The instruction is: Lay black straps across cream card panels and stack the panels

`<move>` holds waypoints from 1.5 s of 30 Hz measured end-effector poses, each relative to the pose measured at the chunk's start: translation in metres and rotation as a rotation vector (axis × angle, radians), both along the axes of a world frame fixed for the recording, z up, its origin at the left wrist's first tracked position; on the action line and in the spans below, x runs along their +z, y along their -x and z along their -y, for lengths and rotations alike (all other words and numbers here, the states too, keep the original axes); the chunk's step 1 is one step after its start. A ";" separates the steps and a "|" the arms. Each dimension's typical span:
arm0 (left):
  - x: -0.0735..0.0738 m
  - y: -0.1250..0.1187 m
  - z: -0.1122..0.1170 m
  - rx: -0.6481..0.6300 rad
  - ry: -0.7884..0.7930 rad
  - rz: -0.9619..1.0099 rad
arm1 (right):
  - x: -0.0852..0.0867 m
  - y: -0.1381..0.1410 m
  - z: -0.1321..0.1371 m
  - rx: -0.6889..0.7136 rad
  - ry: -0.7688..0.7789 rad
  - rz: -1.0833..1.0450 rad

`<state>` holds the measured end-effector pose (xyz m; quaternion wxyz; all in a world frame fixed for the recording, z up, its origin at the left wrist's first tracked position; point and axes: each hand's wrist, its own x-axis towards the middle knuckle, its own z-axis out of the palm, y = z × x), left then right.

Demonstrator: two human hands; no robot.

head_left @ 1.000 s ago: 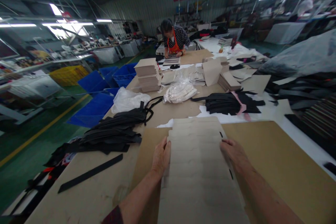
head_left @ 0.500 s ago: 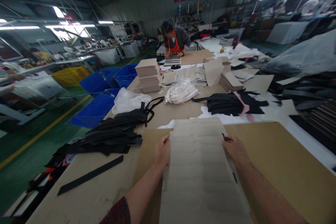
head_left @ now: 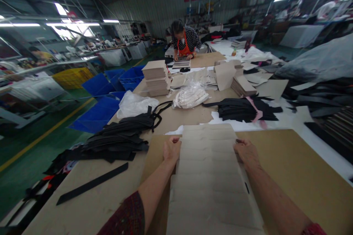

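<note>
A long row of overlapping pale grey card pieces (head_left: 209, 176) lies on a brown board (head_left: 298, 169) in front of me. My left hand (head_left: 171, 149) rests with fingers curled against the row's left edge. At the right edge my right hand (head_left: 246, 152) lies, fingers bent and pressed on the cards. Both hands sit near the far part of the row, one on each side.
Black strips are piled at left (head_left: 118, 137) and at centre right (head_left: 245, 108). One long black strip (head_left: 92, 183) lies near the table's left edge. Stacks of card (head_left: 156, 77), plastic bags (head_left: 190, 95) and a person in an orange apron (head_left: 183, 42) are farther along. Blue bins (head_left: 104, 99) stand on the floor at left.
Both hands have slid forward along the edges of the card row, away from me. The left fingers have curled in more.
</note>
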<state>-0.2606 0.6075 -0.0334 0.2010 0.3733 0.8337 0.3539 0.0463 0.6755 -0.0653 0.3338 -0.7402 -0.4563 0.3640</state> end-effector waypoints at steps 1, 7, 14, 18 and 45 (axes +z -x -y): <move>-0.001 0.000 -0.001 -0.002 0.006 -0.005 | -0.002 0.000 -0.001 -0.001 -0.005 0.014; -0.008 0.004 -0.002 -0.044 0.000 -0.012 | -0.008 -0.001 -0.005 0.025 -0.041 0.055; -0.010 0.004 -0.001 -0.062 0.023 -0.036 | -0.013 -0.002 -0.014 0.053 -0.043 0.119; -0.013 0.007 0.001 -0.095 0.001 -0.055 | -0.009 0.001 -0.012 0.061 -0.045 0.184; -0.011 0.010 0.046 -0.268 -0.086 -0.113 | -0.018 -0.023 0.045 0.081 -0.136 0.231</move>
